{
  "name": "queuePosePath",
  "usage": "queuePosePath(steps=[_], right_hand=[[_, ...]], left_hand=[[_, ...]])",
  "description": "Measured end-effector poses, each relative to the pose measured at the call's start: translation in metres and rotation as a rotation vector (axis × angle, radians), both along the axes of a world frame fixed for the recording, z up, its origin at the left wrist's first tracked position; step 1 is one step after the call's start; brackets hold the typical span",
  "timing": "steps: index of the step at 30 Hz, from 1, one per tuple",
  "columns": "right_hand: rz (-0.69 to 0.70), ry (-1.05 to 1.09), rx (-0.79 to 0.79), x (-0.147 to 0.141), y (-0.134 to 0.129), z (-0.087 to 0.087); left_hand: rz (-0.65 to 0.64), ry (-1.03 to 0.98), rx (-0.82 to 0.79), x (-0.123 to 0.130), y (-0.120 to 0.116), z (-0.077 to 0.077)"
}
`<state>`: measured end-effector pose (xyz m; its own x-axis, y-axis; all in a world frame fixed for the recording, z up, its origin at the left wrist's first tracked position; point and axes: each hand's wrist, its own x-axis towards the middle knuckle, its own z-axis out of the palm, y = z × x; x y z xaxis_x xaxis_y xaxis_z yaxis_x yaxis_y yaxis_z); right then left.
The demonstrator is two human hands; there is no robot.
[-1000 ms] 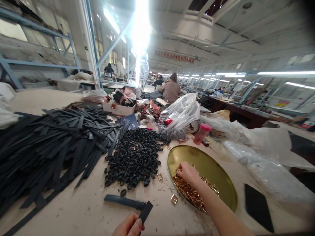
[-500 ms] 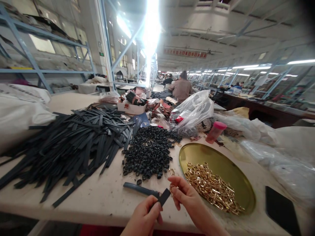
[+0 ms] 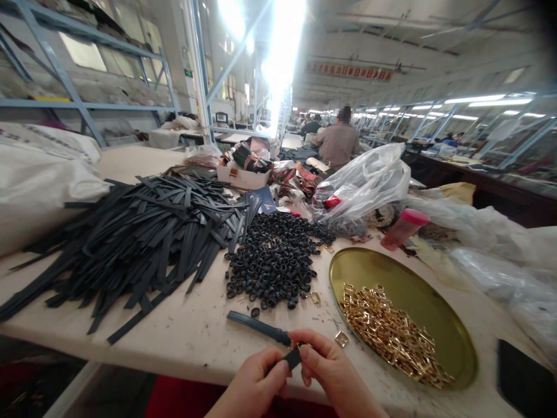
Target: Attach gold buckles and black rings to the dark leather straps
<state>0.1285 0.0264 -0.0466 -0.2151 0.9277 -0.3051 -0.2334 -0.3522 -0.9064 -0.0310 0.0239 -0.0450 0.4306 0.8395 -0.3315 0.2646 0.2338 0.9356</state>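
Beige all across: working over a broad matte table (image 3: 174, 353), close to its front edge, so risking a drop over the side by loosening the grip. Seeing a bulky white sack (image 3: 43, 186) at far left; not blocking the hands. Seeing a tangled heap of long flat black strips (image 3: 165, 226) beside it, probably risking a snag by reaching across. Looking past a crumpled clear plastic bag (image 3: 369, 186) at the back, crowding that side.

Working beside a shallow oval gold-coloured tray (image 3: 391, 264), risking a tipped rim by swinging the right forearm wide. Facing a mound of small black loops (image 3: 274, 261), risking scatter by brushing it. Seeing a pile of shiny gold metal frames (image 3: 387, 331) in the tray, likely tangling on pickup.

Clamping a short flat black strip (image 3: 292, 359) between thumb and fingers of the left hand (image 3: 256, 380). Bending the fingers of the right hand (image 3: 333, 371) around its far end; not telling whether pinching anything. Risking a twist or slip by pulling unevenly from both sides. Crowding the fingertips with a narrow dark strap (image 3: 256, 328) lying just beyond, so risking a bump. Seeing a loose square gold frame (image 3: 341, 338) between right hand and tray, risking a knock by sliding sideways.
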Motion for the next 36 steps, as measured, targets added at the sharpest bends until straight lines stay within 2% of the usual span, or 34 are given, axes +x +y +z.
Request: queuePosePath(steps=[3, 7, 11, 13, 16, 18, 23, 30, 36], right_hand=[[-0.02, -0.019, 0.015, 0.001, 0.001, -0.002], [-0.117, 0.073, 0.015, -0.001, 0.001, -0.006], [-0.07, 0.087, -0.017, -0.008, -0.003, -0.016], [-0.092, 0.075, -0.026, -0.01, -0.006, -0.02], [-0.225, 0.064, -0.017, -0.008, -0.008, -0.019], [-0.263, 0.076, -0.019, -0.008, -0.009, -0.017], [-0.175, 0.082, -0.042, -0.016, -0.019, -0.017], [-0.117, -0.059, 0.123, -0.025, -0.034, -0.009], [-0.137, -0.032, 0.099, -0.024, -0.034, -0.004]], left_hand=[[-0.02, 0.022, 0.036, -0.001, 0.0, 0.003], [-0.036, 0.042, 0.087, -0.001, 0.0, 0.014], [0.0, 0.011, 0.12, 0.003, -0.001, 0.017], [0.024, 0.03, 0.103, 0.005, -0.002, 0.015], [0.008, 0.075, 0.022, 0.007, -0.006, 0.012], [0.005, 0.072, -0.027, 0.007, -0.008, 0.012], [0.051, -0.006, -0.024, 0.005, -0.014, 0.012], [0.126, -0.142, -0.099, 0.004, -0.02, -0.001], [0.136, -0.187, -0.121, 0.004, -0.022, -0.001]])
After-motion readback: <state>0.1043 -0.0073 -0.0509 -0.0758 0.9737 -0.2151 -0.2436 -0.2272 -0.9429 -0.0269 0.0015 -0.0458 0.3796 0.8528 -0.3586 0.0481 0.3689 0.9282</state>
